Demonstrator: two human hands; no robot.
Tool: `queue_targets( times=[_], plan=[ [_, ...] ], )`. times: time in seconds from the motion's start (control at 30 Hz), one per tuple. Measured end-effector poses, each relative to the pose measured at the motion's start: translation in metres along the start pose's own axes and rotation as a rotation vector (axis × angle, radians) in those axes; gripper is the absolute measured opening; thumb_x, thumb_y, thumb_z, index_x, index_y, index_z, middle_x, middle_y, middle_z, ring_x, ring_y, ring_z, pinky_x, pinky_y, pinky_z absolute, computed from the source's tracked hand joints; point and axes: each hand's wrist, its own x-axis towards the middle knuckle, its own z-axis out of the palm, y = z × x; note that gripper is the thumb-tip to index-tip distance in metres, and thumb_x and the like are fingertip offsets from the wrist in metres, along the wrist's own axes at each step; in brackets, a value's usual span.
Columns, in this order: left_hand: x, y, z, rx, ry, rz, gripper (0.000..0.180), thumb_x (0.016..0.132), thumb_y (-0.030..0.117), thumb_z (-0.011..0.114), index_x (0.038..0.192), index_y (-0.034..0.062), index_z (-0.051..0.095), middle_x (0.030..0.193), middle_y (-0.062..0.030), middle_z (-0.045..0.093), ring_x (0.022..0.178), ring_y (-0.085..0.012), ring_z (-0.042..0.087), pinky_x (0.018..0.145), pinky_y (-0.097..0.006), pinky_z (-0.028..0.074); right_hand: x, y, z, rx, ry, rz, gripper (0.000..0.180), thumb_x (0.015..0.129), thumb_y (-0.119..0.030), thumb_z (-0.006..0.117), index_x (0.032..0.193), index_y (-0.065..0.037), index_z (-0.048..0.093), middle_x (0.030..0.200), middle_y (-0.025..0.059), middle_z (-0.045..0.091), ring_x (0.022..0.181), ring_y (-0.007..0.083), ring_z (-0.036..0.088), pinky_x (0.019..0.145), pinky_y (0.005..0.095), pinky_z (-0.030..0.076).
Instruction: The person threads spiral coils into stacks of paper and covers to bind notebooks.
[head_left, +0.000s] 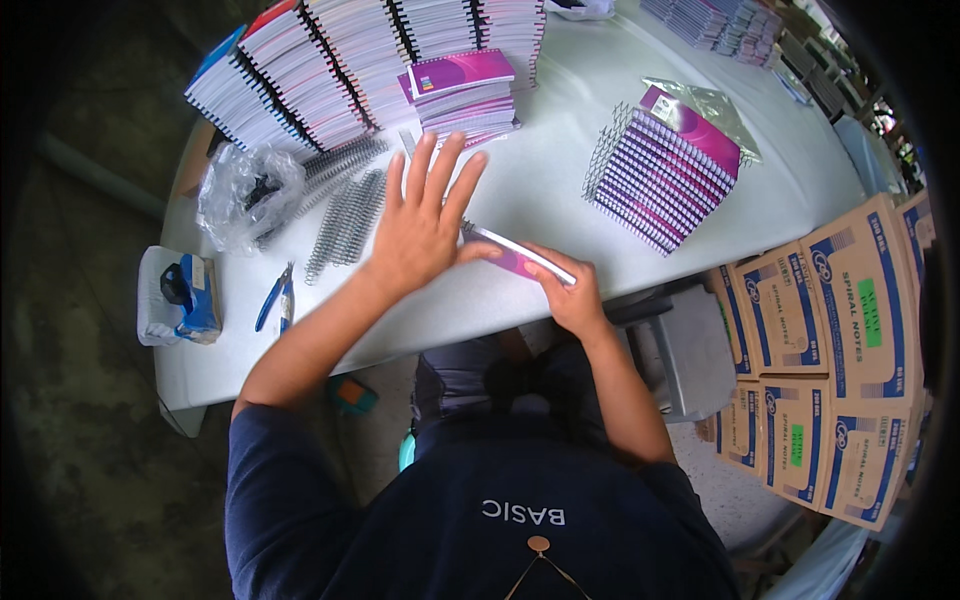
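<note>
My right hand [573, 295] grips a small purple-covered notebook [512, 258] by its near right end, tilted so its white page edge faces up. A bit of dark spiral wire shows at the notebook's far left end. Over the table, my left hand [420, 225] is open with fingers spread, its thumb beside or against the notebook; whether it touches cannot be told. Left of that hand lie loose metal spiral coils [345, 228]. Beyond it stands a stack of purple notebooks [463, 100]. To the right is a pile of spiral-bound notebooks [660, 180].
Blue-handled cutters [272, 300] lie at left, near a blue-and-white package [180, 298] and a clear plastic bag [248, 195]. Tall stacks of black-bound books [350, 70] line the far side. Cardboard boxes [860, 330] and a grey chair [690, 350] stand at right.
</note>
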Motion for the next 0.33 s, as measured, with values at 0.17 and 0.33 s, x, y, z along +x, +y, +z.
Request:
queue_targets(
  times=[0.17,0.33],
  plan=[
    [-0.097,0.048,0.023,-0.007,-0.199,0.107,0.107,0.070,0.080,0.041,0.139,-0.0012,0.031,0.142,-0.0323,0.026,0.132,-0.0480,0.024,0.102,-0.064,0.016,-0.034,0.000,0.016,-0.004,0.127,-0.035,0.026,0.084,0.000,0.061,0.110,0.000,0.063,0.100,0.0150,0.068,0.088,0.0197,0.067,0.076,0.0273,0.050],
    [-0.075,0.017,0.030,-0.111,0.171,-0.244,0.114,0.076,0.081,0.027,0.139,-0.0128,0.016,0.147,-0.0351,-0.002,0.135,-0.0526,-0.010,0.100,-0.065,-0.013,-0.048,-0.012,0.042,-0.130,0.014,-0.286,0.036,0.081,0.006,0.059,0.115,-0.004,0.062,0.104,0.0158,0.066,0.094,0.0250,0.066,0.076,0.0319,0.052]
  ],
)
